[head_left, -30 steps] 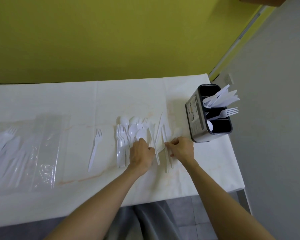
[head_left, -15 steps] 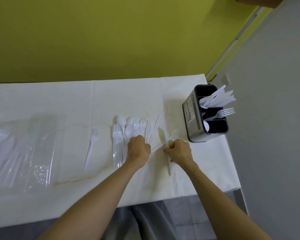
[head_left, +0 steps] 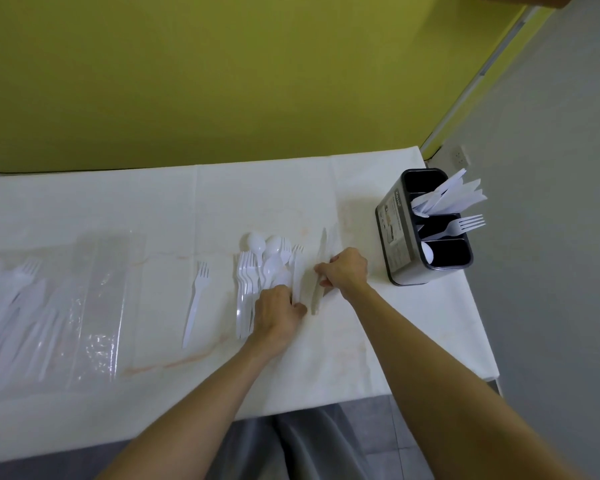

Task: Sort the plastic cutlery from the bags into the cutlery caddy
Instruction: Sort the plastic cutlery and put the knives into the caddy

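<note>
A clear bag (head_left: pixel 84 306) of cutlery is lying at the worktop's (head_left: pixel 395 327) left edge, with bare cloth separating it from a lone fork (head_left: pixel 196 299) and the cutlery pile (head_left: pixel 257 265). The left hand (head_left: pixel 278 311) is curling its fingers round a white knife (head_left: pixel 297 271). The right hand (head_left: pixel 347 268) is pinching a second knife (head_left: pixel 317 268) just beside it. Open surface is running from there to the caddy (head_left: pixel 394 237) at the right edge.

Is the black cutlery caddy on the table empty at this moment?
No, the caddy holds several knives, a fork and a spoon.
</note>
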A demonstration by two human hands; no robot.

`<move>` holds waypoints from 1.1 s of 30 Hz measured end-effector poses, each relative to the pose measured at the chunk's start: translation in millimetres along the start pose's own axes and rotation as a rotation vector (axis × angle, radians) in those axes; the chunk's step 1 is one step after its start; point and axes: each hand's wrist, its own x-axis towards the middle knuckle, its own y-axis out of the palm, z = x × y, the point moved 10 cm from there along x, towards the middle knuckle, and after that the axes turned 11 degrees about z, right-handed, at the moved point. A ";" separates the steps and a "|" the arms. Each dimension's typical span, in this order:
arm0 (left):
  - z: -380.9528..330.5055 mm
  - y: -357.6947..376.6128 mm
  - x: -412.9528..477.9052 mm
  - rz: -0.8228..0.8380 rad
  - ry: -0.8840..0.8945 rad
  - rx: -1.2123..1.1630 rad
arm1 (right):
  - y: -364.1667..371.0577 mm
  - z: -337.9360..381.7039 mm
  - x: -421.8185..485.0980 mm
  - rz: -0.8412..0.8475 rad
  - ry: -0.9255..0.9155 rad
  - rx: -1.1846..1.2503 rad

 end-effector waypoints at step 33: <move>-267.8 -52.7 24.3 -0.115 0.594 -0.253 | -246.2 29.2 -97.6 -0.648 -0.479 0.354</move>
